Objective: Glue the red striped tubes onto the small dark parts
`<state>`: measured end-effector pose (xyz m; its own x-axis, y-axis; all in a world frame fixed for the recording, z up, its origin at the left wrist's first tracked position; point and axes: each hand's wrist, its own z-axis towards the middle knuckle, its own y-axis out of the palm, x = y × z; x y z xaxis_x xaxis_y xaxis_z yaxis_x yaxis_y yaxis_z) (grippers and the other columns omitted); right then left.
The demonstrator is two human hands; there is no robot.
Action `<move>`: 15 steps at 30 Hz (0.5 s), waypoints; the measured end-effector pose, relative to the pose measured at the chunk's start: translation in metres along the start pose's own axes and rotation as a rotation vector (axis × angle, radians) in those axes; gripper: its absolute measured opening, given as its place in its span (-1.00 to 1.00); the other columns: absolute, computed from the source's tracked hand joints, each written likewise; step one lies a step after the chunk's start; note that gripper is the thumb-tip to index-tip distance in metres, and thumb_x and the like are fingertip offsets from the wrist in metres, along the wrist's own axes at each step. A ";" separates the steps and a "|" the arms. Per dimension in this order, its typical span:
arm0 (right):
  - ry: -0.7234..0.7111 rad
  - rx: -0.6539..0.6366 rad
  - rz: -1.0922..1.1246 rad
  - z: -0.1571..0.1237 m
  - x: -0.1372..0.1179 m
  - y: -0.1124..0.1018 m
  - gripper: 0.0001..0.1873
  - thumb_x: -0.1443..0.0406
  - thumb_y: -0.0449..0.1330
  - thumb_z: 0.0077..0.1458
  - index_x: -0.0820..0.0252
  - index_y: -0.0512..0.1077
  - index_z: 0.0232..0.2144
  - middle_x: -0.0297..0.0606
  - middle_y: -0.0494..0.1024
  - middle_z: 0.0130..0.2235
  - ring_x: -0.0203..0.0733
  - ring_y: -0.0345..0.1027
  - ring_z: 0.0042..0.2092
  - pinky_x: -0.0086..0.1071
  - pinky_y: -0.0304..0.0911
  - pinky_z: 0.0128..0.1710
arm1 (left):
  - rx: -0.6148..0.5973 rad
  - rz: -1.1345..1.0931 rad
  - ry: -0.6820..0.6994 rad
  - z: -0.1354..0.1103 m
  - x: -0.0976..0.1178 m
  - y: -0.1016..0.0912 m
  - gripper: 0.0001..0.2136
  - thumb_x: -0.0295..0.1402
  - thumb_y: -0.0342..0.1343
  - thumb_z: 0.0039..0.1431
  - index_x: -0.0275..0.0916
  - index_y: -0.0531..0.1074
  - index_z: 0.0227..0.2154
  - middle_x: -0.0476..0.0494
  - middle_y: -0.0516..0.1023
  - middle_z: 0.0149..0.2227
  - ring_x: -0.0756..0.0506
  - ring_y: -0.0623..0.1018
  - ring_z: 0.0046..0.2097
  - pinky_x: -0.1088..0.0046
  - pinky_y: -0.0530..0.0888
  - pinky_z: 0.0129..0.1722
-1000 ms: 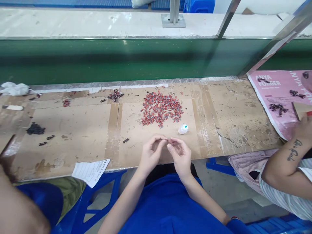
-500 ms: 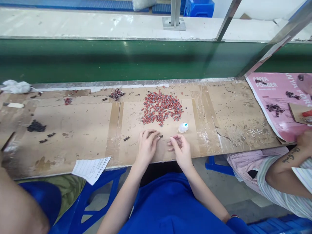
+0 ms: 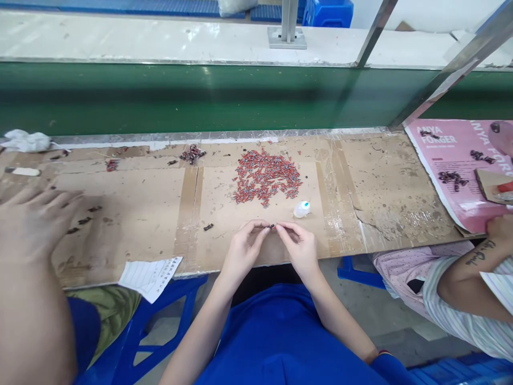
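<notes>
My left hand [image 3: 247, 247] pinches a small black part [image 3: 271, 226] between thumb and fingertips. Its tip meets that of my right hand [image 3: 298, 247], whose thumb and finger are closed on a tiny reddish piece touching the black part; most of it is hidden by the fingers. Just beyond my right hand lies a small translucent bottle [image 3: 301, 209] with a blue tip. Further back spreads a pile of small red-and-silver pieces [image 3: 266, 176]. A dark part [image 3: 208, 227] lies alone to the left of my left hand.
A co-worker's hand [image 3: 34, 219] rests over the cardboard [image 3: 152, 214] at left, near several dark parts [image 3: 84, 220]. A dark-red cluster [image 3: 193, 154] lies at the back. A paper sheet [image 3: 150, 278] overhangs the front edge. At right, another person's arm [image 3: 476, 267] is beside a pink sheet [image 3: 444, 187].
My hands have come together, bringing the black part in the left fingers to the right fingertips. At left, a co-worker's hand has come in over the cardboard, hiding the black pile.
</notes>
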<state>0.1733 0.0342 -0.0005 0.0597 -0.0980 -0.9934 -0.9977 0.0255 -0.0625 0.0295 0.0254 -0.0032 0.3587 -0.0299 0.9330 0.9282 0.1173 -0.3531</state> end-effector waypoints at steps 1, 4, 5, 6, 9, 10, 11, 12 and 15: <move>0.003 0.001 0.004 0.000 -0.001 0.000 -0.79 0.16 0.28 0.03 0.15 0.60 -0.34 -0.19 0.67 -0.27 -0.10 0.56 -0.25 -0.25 0.48 -0.17 | 0.000 -0.009 0.000 -0.001 0.000 0.000 -0.85 -0.28 0.12 0.15 -0.21 0.52 -0.32 -0.14 0.62 -0.28 -0.10 0.59 -0.22 0.33 0.53 -0.11; 0.038 -0.008 0.024 -0.001 -0.002 -0.001 -0.82 0.18 0.28 0.03 0.14 0.60 -0.36 -0.21 0.67 -0.29 -0.09 0.57 -0.26 -0.24 0.49 -0.18 | -0.001 -0.032 -0.004 -0.002 0.001 0.000 -0.85 -0.28 0.14 0.14 -0.21 0.54 -0.32 -0.15 0.62 -0.30 -0.11 0.60 -0.22 0.33 0.52 -0.12; 0.050 -0.013 0.035 -0.001 -0.002 0.000 -0.82 0.18 0.28 0.03 0.14 0.59 -0.36 -0.22 0.67 -0.30 -0.09 0.57 -0.27 -0.23 0.49 -0.18 | 0.000 -0.040 -0.007 -0.003 0.001 0.001 -0.85 -0.28 0.15 0.13 -0.21 0.54 -0.32 -0.15 0.62 -0.30 -0.11 0.60 -0.22 0.33 0.52 -0.13; 0.057 -0.016 0.047 -0.002 -0.002 0.000 -0.82 0.18 0.28 0.02 0.14 0.59 -0.36 -0.22 0.67 -0.30 -0.09 0.57 -0.27 -0.22 0.49 -0.17 | 0.001 -0.049 -0.014 -0.004 0.001 0.001 -0.85 -0.27 0.15 0.13 -0.21 0.54 -0.32 -0.16 0.63 -0.30 -0.12 0.60 -0.22 0.32 0.52 -0.12; 0.051 -0.030 0.091 -0.004 -0.002 0.002 -0.82 0.16 0.28 0.02 0.14 0.58 -0.37 -0.21 0.68 -0.26 -0.09 0.58 -0.24 -0.21 0.49 -0.14 | -0.009 -0.104 -0.055 -0.006 0.002 0.001 -0.84 -0.26 0.17 0.11 -0.23 0.55 -0.33 -0.17 0.63 -0.30 -0.12 0.60 -0.22 0.32 0.52 -0.11; 0.052 -0.033 0.112 -0.004 -0.002 0.002 -0.81 0.16 0.29 0.01 0.14 0.57 -0.38 -0.20 0.68 -0.26 -0.08 0.58 -0.22 -0.20 0.49 -0.12 | -0.018 -0.133 -0.071 -0.006 0.003 0.001 -0.84 -0.26 0.18 0.11 -0.23 0.55 -0.33 -0.17 0.64 -0.29 -0.11 0.60 -0.22 0.33 0.52 -0.10; 0.061 -0.036 0.138 -0.004 -0.003 0.002 -0.80 0.15 0.30 0.00 0.15 0.57 -0.39 -0.20 0.68 -0.26 -0.08 0.58 -0.21 -0.20 0.49 -0.12 | -0.028 -0.165 -0.087 -0.006 0.003 0.000 -0.84 -0.26 0.19 0.10 -0.24 0.55 -0.33 -0.17 0.64 -0.29 -0.11 0.60 -0.22 0.34 0.52 -0.10; 0.078 -0.043 0.167 -0.003 -0.004 0.002 -0.79 0.13 0.31 -0.01 0.15 0.57 -0.41 -0.20 0.67 -0.27 -0.07 0.58 -0.22 -0.20 0.50 -0.13 | -0.036 -0.196 -0.100 -0.006 0.004 0.000 -0.84 -0.26 0.19 0.10 -0.24 0.55 -0.33 -0.17 0.64 -0.28 -0.11 0.61 -0.22 0.35 0.52 -0.10; 0.146 -0.078 0.250 -0.002 -0.006 0.001 -0.73 0.08 0.35 -0.09 0.17 0.57 -0.44 -0.21 0.67 -0.34 -0.06 0.58 -0.26 -0.20 0.53 -0.24 | -0.053 -0.254 -0.118 -0.007 0.008 -0.001 -0.85 -0.26 0.20 0.08 -0.24 0.54 -0.35 -0.15 0.64 -0.29 -0.10 0.61 -0.23 0.37 0.53 -0.13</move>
<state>0.1723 0.0325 0.0061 -0.1881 -0.2408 -0.9522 -0.9806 -0.0087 0.1959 0.0320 0.0186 0.0040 0.1031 0.0639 0.9926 0.9918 0.0689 -0.1075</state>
